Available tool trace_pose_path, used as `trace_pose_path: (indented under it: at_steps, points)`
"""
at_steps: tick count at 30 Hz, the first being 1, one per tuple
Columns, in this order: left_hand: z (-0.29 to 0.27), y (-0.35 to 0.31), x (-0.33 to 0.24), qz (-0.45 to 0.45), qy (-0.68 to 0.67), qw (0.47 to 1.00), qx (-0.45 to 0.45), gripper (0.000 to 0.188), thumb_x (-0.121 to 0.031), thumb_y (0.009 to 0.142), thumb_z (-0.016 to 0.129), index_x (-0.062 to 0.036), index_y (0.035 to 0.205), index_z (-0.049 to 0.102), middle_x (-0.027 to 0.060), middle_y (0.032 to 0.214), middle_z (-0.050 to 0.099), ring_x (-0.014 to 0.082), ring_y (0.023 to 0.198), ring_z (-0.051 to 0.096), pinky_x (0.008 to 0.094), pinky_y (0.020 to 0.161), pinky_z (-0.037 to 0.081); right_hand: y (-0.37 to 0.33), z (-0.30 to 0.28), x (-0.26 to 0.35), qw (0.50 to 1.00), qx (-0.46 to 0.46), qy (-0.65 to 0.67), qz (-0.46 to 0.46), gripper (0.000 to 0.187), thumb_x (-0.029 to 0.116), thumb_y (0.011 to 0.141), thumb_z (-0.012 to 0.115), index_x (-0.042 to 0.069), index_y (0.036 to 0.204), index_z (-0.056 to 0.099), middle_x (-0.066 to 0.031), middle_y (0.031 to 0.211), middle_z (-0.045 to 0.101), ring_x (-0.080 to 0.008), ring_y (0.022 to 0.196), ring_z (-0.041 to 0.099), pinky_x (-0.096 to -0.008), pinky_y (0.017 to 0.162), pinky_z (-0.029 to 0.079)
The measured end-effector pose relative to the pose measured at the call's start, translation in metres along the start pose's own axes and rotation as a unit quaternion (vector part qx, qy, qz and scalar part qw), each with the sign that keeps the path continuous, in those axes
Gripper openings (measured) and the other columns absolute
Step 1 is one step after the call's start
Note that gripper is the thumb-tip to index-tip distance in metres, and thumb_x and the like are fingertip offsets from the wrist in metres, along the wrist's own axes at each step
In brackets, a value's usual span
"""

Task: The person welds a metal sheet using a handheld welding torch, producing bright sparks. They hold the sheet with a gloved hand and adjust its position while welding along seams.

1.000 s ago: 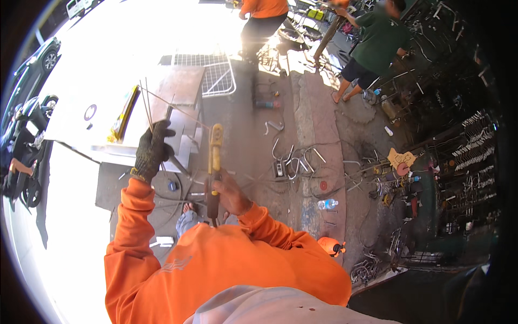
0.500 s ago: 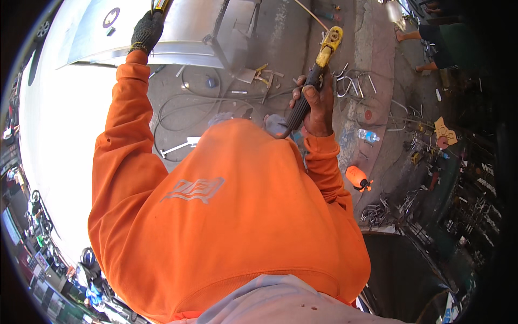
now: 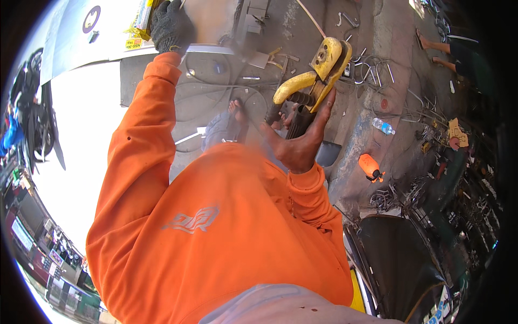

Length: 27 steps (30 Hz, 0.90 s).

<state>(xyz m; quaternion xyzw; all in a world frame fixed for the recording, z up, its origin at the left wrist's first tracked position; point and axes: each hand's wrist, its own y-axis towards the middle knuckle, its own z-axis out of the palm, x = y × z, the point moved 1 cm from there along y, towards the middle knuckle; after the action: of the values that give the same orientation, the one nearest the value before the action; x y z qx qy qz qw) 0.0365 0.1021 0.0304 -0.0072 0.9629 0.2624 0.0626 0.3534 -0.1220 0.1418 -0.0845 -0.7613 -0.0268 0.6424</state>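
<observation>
Right hand: bare, wrapped round the black grip of a welding electrode holder, yellow head and yellow lever, held up off the floor in front of the torso. Thin rod runs from the holder's head, up and away from that hand, to the top edge of view.

Left hand: dark knitted glove, farther forward and left of the right hand, at near edge of the tabletop. Fingers mostly hidden; cannot tell if grasping or released. Yellow package on the tabletop, just left of the glove. Farther left of it: flat dark ring, with small block just nearer the body.

Bare foot on the floor between the two hands, lower down. White bar below the left hand.

Right of the right hand, on the ground: bent metal rods farther forward, clear plastic bottle well apart, orange container with black end, nearer the body. Another person's legs, far right and forward of the right hand, partly dark.
</observation>
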Motion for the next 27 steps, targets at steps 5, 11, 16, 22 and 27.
trace_pose_path:
  at_steps: [5,11,16,22,27]
  points:
    - [-0.009,-0.014,-0.006,-0.051,-0.008,0.998,-0.027,0.028,-0.033,0.1,0.058,-0.0135,0.114,0.074,0.0156,0.122,0.07,0.0402,0.116,0.063,0.0491,0.101,0.049,0.012,-0.007,-0.02,0.993,0.012,-0.032,-0.111,0.139,0.013,0.058,0.096,-0.008,0.161,0.004,-0.0324,0.144,0.045,-0.036,0.121,0.058,-0.035,0.074,0.058]
    - [-0.029,-0.016,-0.013,-0.039,-0.02,0.999,-0.031,0.03,-0.033,0.101,0.058,-0.0107,0.109,0.075,0.0171,0.114,0.072,0.0397,0.11,0.066,0.0465,0.099,0.051,0.026,-0.024,-0.044,0.969,0.055,-0.083,-0.224,0.14,0.019,0.06,0.098,-0.015,0.157,0.003,-0.0401,0.143,0.043,-0.0472,0.126,0.057,-0.0433,0.088,0.059]
    - [-0.034,-0.019,-0.019,-0.057,-0.013,0.998,-0.017,0.032,-0.035,0.101,0.059,-0.0075,0.109,0.075,0.0173,0.113,0.073,0.0391,0.109,0.067,0.0453,0.099,0.051,0.032,-0.026,-0.062,0.955,0.076,-0.093,-0.27,0.138,0.016,0.061,0.096,-0.008,0.159,0.002,-0.0383,0.149,0.033,-0.0469,0.131,0.05,-0.0471,0.101,0.052]
    - [-0.028,-0.022,-0.005,-0.051,-0.001,0.998,-0.025,0.036,-0.038,0.101,0.057,-0.0086,0.114,0.074,0.0161,0.108,0.074,0.0387,0.102,0.069,0.0462,0.093,0.054,0.035,-0.022,-0.082,0.974,0.098,-0.053,-0.199,0.142,0.015,0.058,0.094,-0.004,0.163,0.001,-0.0286,0.158,0.025,-0.0306,0.122,0.051,-0.031,0.083,0.055]
    - [-0.023,-0.021,0.001,-0.051,-0.002,0.998,-0.042,0.028,-0.033,0.099,0.062,-0.0112,0.11,0.077,0.014,0.114,0.073,0.0379,0.107,0.068,0.0451,0.095,0.053,0.028,-0.021,-0.085,0.982,0.093,-0.033,-0.162,0.142,0.016,0.057,0.095,-0.008,0.161,0.002,-0.0243,0.151,0.034,-0.0206,0.107,0.054,-0.0252,0.072,0.051]
